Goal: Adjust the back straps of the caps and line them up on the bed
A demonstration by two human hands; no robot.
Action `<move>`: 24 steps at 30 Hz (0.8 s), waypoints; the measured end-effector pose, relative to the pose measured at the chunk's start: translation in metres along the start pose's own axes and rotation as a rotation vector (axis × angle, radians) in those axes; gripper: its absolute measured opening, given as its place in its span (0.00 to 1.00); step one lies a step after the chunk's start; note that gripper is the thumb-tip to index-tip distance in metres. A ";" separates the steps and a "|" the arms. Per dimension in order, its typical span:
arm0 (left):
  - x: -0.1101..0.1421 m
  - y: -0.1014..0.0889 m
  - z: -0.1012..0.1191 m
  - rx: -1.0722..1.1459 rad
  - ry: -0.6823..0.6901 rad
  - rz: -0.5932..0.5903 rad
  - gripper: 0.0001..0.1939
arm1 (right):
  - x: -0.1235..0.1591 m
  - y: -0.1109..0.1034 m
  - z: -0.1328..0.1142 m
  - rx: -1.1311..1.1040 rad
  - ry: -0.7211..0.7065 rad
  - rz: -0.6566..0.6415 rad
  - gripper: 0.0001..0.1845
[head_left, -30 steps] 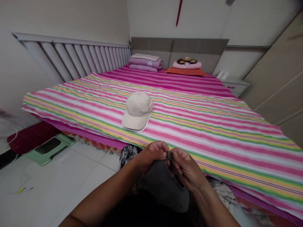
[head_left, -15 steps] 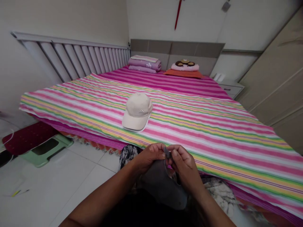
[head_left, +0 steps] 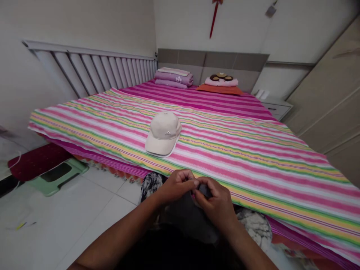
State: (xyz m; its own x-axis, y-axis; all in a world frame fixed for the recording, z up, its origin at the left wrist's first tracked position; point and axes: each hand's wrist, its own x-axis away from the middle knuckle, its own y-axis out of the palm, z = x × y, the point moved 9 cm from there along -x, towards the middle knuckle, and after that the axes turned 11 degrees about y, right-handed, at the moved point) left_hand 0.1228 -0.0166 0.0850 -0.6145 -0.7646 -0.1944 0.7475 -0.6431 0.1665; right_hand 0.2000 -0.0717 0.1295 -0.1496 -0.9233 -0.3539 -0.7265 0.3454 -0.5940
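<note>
Low in the head view, a dark grey cap (head_left: pixel 187 217) rests at my lap, dim and partly covered by my hands. My left hand (head_left: pixel 177 186) is closed, its thumb and fingers pinching the cap's strap end. My right hand (head_left: pixel 217 200) meets it fingertip to fingertip, also closed on the cap's strap, with the cap's opening beneath. The pinched strap is mostly hidden by the fingers. Beyond my hands, a beige cap (head_left: pixel 163 133) with a small logo sits on the striped sheet (head_left: pixel 230 157), brim towards me.
Folded purple bedding (head_left: pixel 174 79) and an orange pillow (head_left: pixel 219 89) with pink bedding lie by the headboard (head_left: pixel 185 60). A radiator (head_left: pixel 98 71) lines the left wall. A green stool (head_left: pixel 60 174) stands on the floor at left, a white nightstand (head_left: pixel 277 107) at right.
My fingers have drawn closer together and now cover the strap that showed between them before. My right hand has dropped slightly. The view has shifted a little; the beige cap stays put.
</note>
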 end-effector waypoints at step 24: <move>-0.029 -0.005 -0.036 0.212 -0.170 -0.036 0.12 | -0.017 0.038 0.065 -0.870 0.637 -0.530 0.09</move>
State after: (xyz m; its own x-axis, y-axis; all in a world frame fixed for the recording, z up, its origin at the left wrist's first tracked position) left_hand 0.1460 0.0109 0.0546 -0.6867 -0.7258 -0.0420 0.6659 -0.6511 0.3641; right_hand 0.2184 -0.0318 0.0661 0.1782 -0.9184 0.3531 -0.9707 -0.1052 0.2162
